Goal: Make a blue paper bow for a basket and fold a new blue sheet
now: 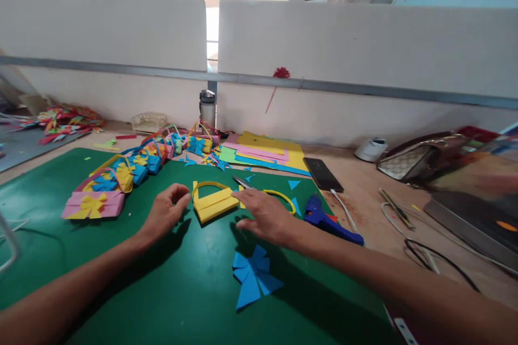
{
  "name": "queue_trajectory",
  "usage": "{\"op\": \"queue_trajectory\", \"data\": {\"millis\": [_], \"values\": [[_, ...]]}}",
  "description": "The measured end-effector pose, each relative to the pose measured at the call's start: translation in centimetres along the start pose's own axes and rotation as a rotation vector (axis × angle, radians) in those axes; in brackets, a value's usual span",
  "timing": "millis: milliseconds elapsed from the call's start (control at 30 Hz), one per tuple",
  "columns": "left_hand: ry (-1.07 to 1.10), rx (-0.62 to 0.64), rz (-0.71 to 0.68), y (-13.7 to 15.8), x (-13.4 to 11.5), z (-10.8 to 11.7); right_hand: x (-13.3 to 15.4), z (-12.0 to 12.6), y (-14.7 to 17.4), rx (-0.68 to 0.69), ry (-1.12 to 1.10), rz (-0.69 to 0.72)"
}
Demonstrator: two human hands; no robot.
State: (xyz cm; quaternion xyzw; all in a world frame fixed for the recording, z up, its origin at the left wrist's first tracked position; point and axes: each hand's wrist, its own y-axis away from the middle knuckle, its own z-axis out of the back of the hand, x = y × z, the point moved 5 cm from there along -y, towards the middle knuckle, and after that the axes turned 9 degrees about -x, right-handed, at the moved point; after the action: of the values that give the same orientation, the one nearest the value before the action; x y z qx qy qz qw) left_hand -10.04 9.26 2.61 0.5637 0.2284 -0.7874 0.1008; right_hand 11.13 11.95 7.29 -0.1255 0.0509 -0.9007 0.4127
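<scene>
A small yellow paper basket (216, 205) with a looped handle sits on the green mat (178, 291), between my two hands. My left hand (168, 210) hovers just left of it, fingers loosely curled and thumb apart, with nothing visible inside. Over the basket's right end reaches my right hand (265, 215), fingers stretched out and thumb spread; whether its fingertips touch the paper I cannot tell. Partly beneath that hand are yellow-handled scissors (291, 205). Nearer to me lies a blue paper bow (254, 275).
Finished paper baskets with bows (95, 205) line up at the left. A blue glue gun (324, 221), a phone (324, 174) and cables stand to the right. Coloured paper sheets (265, 145), blue scraps and a bottle (208, 110) are at the back.
</scene>
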Motion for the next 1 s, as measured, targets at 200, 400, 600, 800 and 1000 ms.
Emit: {"op": "queue_trajectory", "data": {"millis": [200,400,600,800,1000], "values": [[0.048,0.036,0.012,0.8,0.7,-0.8,0.7,-3.5,-5.0,0.151,0.043,0.230],[0.141,-0.041,0.112,-0.2,1.3,-0.2,0.4,-3.7,-5.7,0.202,0.058,0.288],[0.250,-0.101,0.239,-1.3,2.3,0.4,-0.4,-3.6,-4.6,0.046,0.006,0.308],[0.447,0.105,0.424,-0.3,2.3,-1.3,1.5,-0.2,-2.5,-0.218,0.068,0.434],[0.580,0.520,0.577,3.3,-0.8,-5.3,4.3,1.9,0.3,-0.274,0.324,0.699]]}}
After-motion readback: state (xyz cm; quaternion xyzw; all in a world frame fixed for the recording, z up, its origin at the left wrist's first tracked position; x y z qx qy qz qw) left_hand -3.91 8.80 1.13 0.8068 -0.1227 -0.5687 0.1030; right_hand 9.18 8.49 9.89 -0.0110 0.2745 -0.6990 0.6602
